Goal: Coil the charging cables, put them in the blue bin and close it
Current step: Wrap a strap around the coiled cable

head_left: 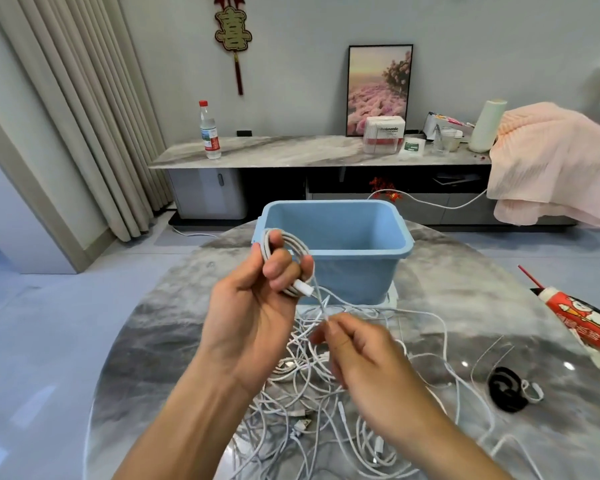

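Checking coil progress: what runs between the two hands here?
In the head view, a short stretch of white cable runs from the coil gripped in the left hand down to the right hand's pinching fingertips, above the tangled cables.

Bright even light, glare on table (465,271), edges warped, right hand blurred (368,355)

The white box (384,134) on the sideboard reads "Panasonic".

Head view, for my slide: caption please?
Left hand holds coiled cable; right hand pinches its tail before blue bin.
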A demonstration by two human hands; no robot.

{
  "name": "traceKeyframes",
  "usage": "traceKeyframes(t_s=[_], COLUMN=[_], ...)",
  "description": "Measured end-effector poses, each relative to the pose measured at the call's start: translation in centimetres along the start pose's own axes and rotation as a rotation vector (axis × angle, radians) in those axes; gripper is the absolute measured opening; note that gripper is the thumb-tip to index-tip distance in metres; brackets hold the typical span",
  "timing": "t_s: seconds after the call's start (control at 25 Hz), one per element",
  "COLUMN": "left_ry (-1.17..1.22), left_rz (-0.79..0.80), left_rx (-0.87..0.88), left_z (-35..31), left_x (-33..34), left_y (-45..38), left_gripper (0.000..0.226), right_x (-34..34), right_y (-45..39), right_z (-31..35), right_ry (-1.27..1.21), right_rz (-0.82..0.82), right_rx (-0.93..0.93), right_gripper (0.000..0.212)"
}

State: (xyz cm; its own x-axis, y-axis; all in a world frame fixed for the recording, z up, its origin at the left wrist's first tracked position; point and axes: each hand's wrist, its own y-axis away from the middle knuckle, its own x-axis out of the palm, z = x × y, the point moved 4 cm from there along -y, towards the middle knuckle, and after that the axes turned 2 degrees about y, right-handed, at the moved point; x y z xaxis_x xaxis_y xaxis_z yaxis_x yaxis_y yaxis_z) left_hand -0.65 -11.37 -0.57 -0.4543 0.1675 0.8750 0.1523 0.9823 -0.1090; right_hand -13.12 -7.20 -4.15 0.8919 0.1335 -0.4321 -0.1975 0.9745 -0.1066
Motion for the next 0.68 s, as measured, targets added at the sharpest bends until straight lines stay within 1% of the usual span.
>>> traceKeyframes(t_s=[0.04, 0.08, 0.12, 0.16, 0.2, 0.24, 0.28, 0.36, 0.48, 0.52, 0.56, 0.6, 0.68], left_ry=[-0.071, -0.192, -0.385, -0.644, -0.891, -1.070, -1.160, -1.275, -1.543, -1.606, -1.616, -1.566, -1.390], left_rz=[-0.037, -0.049, -0.039, -0.004, 0.067, 0.157, 0.216, 0.263, 0.318, 0.338, 0.349, 0.363, 0.394], left_rx=[0.036, 0.071, 0.109, 0.152, 0.196, 0.239, 0.258, 0.315, 0.387, 0.386, 0.359, 0.309, 0.181], left_z=[0.1, 0.4, 0.7, 1.2, 1.7, 2.3, 2.7, 2.8, 3.1, 3.1, 3.1, 3.1, 3.0], left_x=[-0.3, -0.4, -0.3, 0.1, 0.7, 1.3, 1.7, 2.2, 2.2, 2.2, 2.1, 2.1, 2.0], left_y=[-0.1, -0.1, 0.1, 0.5, 0.9, 1.4, 1.7, 1.9, 2.1, 2.0, 1.9, 1.9, 1.7], left_gripper=[0.023, 0.021, 0.020, 0.022, 0.025, 0.026, 0.026, 0.023, 0.022, 0.022, 0.023, 0.024, 0.027], right_x=[0.6, 0.9, 0.6, 0.0, -0.9, -1.9, -2.9, -4.3, -4.9, -5.3, -5.9, -6.5, -7.8], right_y=[0.6, 1.1, 1.5, 1.7, 1.8, 1.8, 1.8, 2.0, 2.6, 2.7, 2.7, 2.4, 1.6], right_z=[0.5, 1.1, 1.8, 2.6, 3.3, 4.0, 4.5, 5.1, 5.7, 5.6, 5.6, 5.4, 5.4], right_ry=[0.126, 0.246, 0.335, 0.415, 0.489, 0.553, 0.601, 0.656, 0.640, 0.623, 0.571, 0.499, 0.402], right_rz=[0.052, 0.106, 0.141, 0.161, 0.165, 0.149, 0.118, 0.040, -0.056, -0.076, -0.079, -0.066, -0.050], right_rx=[0.003, 0.016, 0.039, 0.032, 0.005, -0.023, -0.040, -0.045, -0.081, -0.097, -0.123, -0.163, -0.283], right_gripper=[0.017, 0.014, 0.014, 0.014, 0.011, 0.010, 0.014, 0.018, 0.006, 0.009, 0.015, 0.021, 0.028])
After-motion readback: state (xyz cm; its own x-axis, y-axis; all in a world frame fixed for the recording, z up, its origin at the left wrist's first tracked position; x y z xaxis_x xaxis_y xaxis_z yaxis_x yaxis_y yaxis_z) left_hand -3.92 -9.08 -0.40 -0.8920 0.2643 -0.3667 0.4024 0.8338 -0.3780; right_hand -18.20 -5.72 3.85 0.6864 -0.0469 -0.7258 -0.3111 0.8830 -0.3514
